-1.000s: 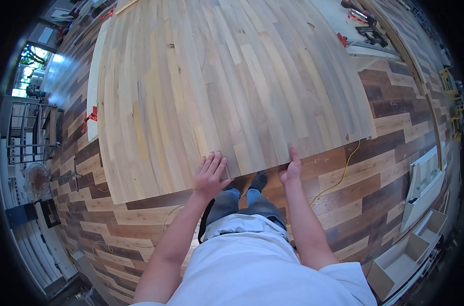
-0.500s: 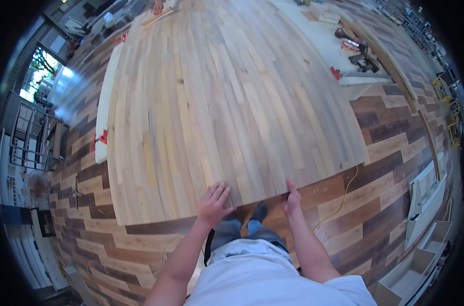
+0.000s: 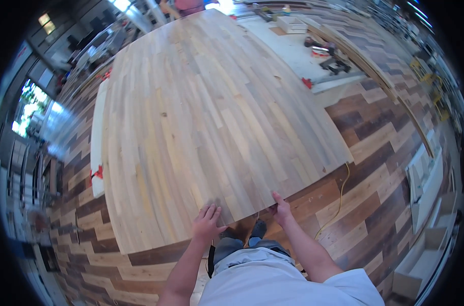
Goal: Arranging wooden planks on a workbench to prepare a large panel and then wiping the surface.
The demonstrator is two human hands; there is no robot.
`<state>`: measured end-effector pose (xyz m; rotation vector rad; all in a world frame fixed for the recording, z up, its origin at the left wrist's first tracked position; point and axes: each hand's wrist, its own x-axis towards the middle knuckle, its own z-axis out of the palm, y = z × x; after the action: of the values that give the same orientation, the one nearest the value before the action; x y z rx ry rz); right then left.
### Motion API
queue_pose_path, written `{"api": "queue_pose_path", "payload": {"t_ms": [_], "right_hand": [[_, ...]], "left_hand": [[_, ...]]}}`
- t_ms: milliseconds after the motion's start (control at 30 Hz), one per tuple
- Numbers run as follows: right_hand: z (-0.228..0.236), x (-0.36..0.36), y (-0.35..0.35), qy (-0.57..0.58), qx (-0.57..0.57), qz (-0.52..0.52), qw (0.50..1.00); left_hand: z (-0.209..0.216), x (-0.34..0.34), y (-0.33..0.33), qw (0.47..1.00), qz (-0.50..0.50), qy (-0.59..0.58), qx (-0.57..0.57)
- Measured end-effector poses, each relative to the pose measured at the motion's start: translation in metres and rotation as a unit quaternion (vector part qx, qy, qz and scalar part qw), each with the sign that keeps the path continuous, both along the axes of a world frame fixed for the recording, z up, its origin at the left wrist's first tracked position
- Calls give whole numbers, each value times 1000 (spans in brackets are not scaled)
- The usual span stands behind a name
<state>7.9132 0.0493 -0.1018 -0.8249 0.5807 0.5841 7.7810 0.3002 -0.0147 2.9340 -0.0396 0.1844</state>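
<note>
A large panel of many glued wood strips [image 3: 211, 117], pale brown with grey and yellowish streaks, stretches out before me. On its top, close to the near edge, my left hand [image 3: 207, 223] lies palm down with fingers stretched and thumb out to the side. Further right, my right hand [image 3: 281, 210] holds the same edge, its thumb on the top face and the other fingers beneath, mostly hidden. Red clamps [image 3: 97, 173] show at the panel's left side, next to a white board [image 3: 97, 132].
A person in red [image 3: 188, 5] is at the far end. Power tools [image 3: 336, 65] lie on a white surface to the right, beside long wooden boards [image 3: 364, 64]. A yellow cord [image 3: 340, 204] runs over the patterned wood floor [image 3: 379, 148]. Open white boxes [image 3: 420, 260] stand at lower right.
My view has tilted up, bringing the panel's far end and the person there into sight. Both hands keep nearly the same places at the near edge; the right thumb now rests further onto the top.
</note>
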Motion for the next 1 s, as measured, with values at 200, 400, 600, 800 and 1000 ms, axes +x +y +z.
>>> {"api": "queue_pose_path", "payload": {"t_ms": [200,400,600,800,1000], "right_hand": [[9,-5,-8,11,-70,56,996],[15,-26,-80,41,-115,-28,992],[15,43,-204,-39,-226,-180,957],[-10,182,-294,-221,-454,-213,836],[22,268,-318,-150,-290,103,940]], "left_hand": [[5,5,-5,1000,19,-18,-4],[4,12,-14,999,-17,-25,15],[-7,5,-16,999,3,-5,50],[-14,11,-28,997,15,5,70],[4,17,-58,964,205,169,33]]}}
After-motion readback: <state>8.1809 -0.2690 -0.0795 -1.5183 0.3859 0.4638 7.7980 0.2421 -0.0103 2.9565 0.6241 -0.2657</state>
